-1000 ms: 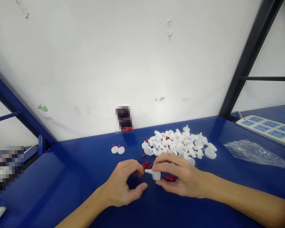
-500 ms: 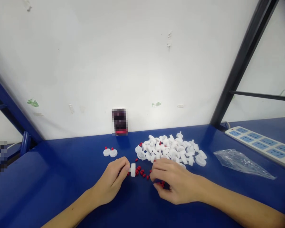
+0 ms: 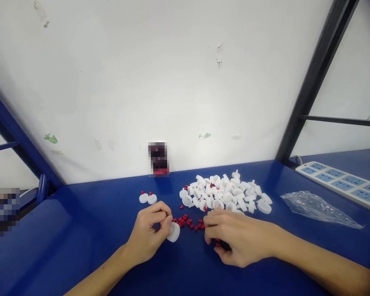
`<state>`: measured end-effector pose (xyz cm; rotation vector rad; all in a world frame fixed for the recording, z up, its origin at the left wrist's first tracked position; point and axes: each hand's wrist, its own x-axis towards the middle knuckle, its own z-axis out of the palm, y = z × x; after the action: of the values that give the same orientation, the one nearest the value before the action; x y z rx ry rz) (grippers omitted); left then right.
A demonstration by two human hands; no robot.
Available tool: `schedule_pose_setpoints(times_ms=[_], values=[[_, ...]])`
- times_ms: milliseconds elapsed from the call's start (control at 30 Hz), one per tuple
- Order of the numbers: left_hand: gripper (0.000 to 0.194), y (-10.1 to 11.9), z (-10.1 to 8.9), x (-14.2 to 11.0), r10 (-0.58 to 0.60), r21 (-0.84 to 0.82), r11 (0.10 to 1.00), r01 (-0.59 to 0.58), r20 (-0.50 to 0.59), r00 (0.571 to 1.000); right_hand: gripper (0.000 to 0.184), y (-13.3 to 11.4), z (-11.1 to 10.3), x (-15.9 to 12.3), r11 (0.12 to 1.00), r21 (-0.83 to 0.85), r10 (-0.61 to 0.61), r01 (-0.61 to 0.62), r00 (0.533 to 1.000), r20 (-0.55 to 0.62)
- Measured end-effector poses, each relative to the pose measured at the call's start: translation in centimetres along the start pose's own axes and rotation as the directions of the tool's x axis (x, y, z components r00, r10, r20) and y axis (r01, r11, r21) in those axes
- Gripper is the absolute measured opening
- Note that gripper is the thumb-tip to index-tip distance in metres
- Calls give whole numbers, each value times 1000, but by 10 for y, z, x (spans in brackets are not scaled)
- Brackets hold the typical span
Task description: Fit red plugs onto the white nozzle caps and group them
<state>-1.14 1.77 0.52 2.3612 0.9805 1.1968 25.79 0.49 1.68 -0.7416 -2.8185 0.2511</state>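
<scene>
My left hand is closed, pinching a white plastic cap by its narrow end, with the round disc facing right and down. My right hand rests low over small red caps, its thumb apart from its curled fingers; a red piece shows in the gap near the thumb tip. More red caps lie scattered between the hands. Behind the right hand is a heap of white caps. Two white caps with red tips, one beside the other, stand upright beyond my left hand.
A clear plastic bag lies right of the heap, near a white power strip. A blurred dark box stands against the wall. Blue and black frame posts rise at both sides of the blue table.
The white cap in my left hand has turned, so its disc now faces more towards me. My right hand stays over the red caps, its thumb still apart. The view has shifted slightly.
</scene>
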Motion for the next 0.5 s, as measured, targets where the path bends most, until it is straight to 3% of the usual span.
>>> schedule_pose_setpoints(times_ms=[133, 300, 500], values=[[43, -3, 5, -2, 33, -13, 999, -33, 13, 999, 7, -1, -5, 0, 999, -33, 11, -12, 1000, -9], [46, -6, 15, -9, 101, -28, 995, -98, 83, 991, 13, -6, -12, -3, 993, -91, 73, -71, 997, 13], [47, -2, 19, -11, 136, -103, 989, -108, 332, 934, 14, -10, -9, -1, 995, -71, 77, -71, 994, 79]])
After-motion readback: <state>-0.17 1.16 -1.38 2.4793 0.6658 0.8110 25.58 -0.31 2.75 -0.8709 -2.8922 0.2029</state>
